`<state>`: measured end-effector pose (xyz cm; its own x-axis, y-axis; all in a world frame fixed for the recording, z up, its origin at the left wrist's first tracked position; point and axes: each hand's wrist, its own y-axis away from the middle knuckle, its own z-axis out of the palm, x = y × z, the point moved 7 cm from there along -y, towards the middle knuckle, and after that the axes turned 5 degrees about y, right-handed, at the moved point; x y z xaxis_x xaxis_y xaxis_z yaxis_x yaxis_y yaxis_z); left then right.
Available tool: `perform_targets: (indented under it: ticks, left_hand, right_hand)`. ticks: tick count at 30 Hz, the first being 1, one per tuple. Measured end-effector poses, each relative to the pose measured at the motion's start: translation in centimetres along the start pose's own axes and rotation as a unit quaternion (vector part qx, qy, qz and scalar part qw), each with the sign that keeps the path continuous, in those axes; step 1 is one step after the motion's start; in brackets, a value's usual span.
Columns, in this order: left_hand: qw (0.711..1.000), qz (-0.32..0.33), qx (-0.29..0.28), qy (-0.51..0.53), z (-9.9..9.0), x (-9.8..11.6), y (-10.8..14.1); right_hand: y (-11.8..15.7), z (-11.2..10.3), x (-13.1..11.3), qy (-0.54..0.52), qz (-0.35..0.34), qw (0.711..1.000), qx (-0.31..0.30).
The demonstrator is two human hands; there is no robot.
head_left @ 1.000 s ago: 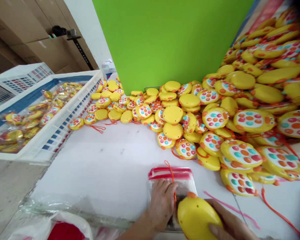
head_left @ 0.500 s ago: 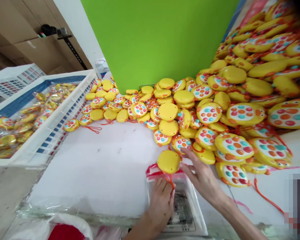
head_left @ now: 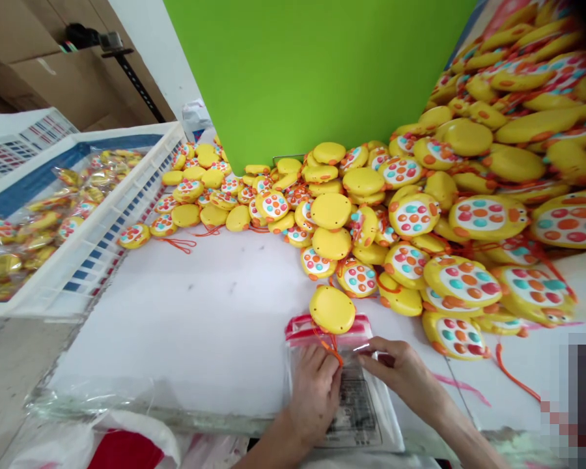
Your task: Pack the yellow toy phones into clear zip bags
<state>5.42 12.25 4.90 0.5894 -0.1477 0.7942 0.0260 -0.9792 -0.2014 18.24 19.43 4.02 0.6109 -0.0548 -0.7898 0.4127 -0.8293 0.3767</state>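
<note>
A yellow oval toy (head_left: 332,309) lies back side up across the red top edge of a stack of clear plastic bags (head_left: 364,413). Its orange cord (head_left: 333,350) runs down to my left hand (head_left: 315,387), whose fingers are closed on the cord over the bags. My right hand (head_left: 400,371) pinches the clear plastic near the bag's upper right edge, thumb and forefinger together. Just beyond the single toy, a large heap of yellow toys (head_left: 413,216) with coloured dots spreads to the right and back.
On the left stands a white basket (head_left: 168,153) holding bagged toys (head_left: 43,221). A green panel (head_left: 317,71) rises behind the heap. Cardboard boxes (head_left: 73,85) and a small camera on a black stand (head_left: 137,81) are at the back left. A white sack with red inside (head_left: 127,449) sits below the table edge.
My right hand has moved down from beside the single toy to the bag's edge, and its fingers have closed on the plastic. My left hand still holds the cord.
</note>
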Motion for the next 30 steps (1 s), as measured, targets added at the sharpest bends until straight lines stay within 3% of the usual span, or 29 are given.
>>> perform_targets:
  ticks: [9, 16, 24, 27, 30]
  left_hand:
    - [1.000, -0.006, -0.008, 0.010, 0.0, 0.0, 0.0]
    - [1.000, -0.010, -0.013, -0.003, 0.1, -0.1, 0.0]
    - [1.000, -0.004, -0.012, -0.014, 0.0, -0.1, 0.0]
    - [1.000, -0.003, -0.007, -0.014, 0.1, -0.2, 0.0]
    - [1.000, -0.006, -0.001, -0.011, 0.0, -0.2, 0.0]
  right_hand:
    - [-0.7, 0.2, 1.0, -0.050, -0.013, 0.999, 0.001]
    - [-0.5, 0.4, 1.9, -0.150, 0.029, 0.988, 0.022]
    - [0.5, -3.3, 3.7, -0.248, 0.070, 0.956, 0.139]
    - [1.4, -4.1, 3.5, -0.217, 0.064, 0.965, 0.134]
    - [2.3, -3.9, 2.7, -0.112, 0.032, 0.987, 0.115]
